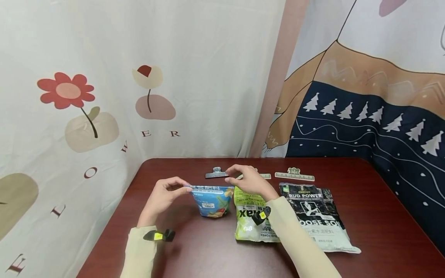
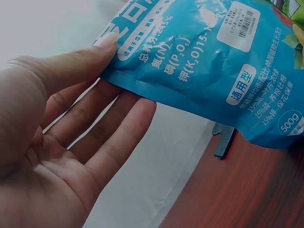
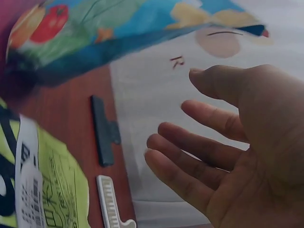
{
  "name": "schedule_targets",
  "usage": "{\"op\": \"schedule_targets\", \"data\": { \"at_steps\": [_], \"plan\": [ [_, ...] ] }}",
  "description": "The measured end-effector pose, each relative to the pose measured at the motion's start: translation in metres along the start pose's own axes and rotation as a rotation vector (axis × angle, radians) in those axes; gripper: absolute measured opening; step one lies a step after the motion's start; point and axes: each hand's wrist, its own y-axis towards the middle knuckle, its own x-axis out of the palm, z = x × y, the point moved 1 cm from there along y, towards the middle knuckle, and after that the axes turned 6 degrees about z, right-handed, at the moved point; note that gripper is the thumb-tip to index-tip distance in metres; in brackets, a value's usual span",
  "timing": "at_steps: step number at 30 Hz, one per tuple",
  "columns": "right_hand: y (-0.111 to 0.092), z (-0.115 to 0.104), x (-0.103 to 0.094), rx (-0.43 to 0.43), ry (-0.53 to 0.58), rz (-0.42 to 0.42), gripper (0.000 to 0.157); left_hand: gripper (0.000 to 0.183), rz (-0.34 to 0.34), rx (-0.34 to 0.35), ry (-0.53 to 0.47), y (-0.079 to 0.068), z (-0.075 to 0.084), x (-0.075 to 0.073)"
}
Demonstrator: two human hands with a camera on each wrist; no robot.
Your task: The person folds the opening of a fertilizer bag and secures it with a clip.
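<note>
A blue fertilizer bag (image 1: 212,202) stands upright on the table, its top edge pinched at the left corner by my left hand (image 1: 162,199). In the left wrist view the thumb lies on the printed face of the blue bag (image 2: 190,71) and the fingers are behind it. My right hand (image 1: 251,180) is apart from the bag's right corner, above the green bag, holding nothing. The right wrist view shows that hand (image 3: 213,142) with its fingers spread and relaxed, close to the blue bag's edge (image 3: 156,42).
A green and white bag (image 1: 248,216) lies right of the blue one, partly under my right forearm. Beyond it lies a black and white soil bag (image 1: 316,216). Along the back lie a dark clip (image 1: 216,173) and a pale ruler-marked clip (image 1: 294,175); another is partly hidden by my right hand.
</note>
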Motion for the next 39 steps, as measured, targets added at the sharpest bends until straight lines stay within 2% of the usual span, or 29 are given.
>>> {"op": "schedule_targets", "data": {
  "at_steps": [5, 11, 17, 26, 33, 39],
  "plan": [
    [0.011, 0.004, 0.007, 0.001, -0.051, -0.028, 0.036, 0.016, -0.001, -0.008, 0.001, -0.002, 0.001, -0.001],
    [0.029, 0.012, 0.018, -0.017, -0.166, -0.051, 0.040, 0.016, -0.001, -0.016, 0.003, -0.004, 0.001, -0.003],
    [0.043, 0.016, 0.025, -0.059, -0.211, -0.083, 0.045, 0.016, -0.005, -0.026, 0.006, -0.004, 0.004, -0.002],
    [0.065, 0.019, 0.037, -0.078, -0.385, -0.141, 0.053, 0.016, -0.018, -0.028, 0.002, -0.004, 0.006, -0.001],
    [0.086, 0.016, 0.048, -0.100, -0.470, -0.212, 0.052, 0.016, -0.008, -0.034, 0.002, -0.006, 0.006, -0.002],
    [0.096, 0.018, 0.056, -0.100, -0.550, -0.245, 0.050, 0.018, -0.024, -0.032, -0.003, -0.004, 0.009, -0.001]
  ]
}}
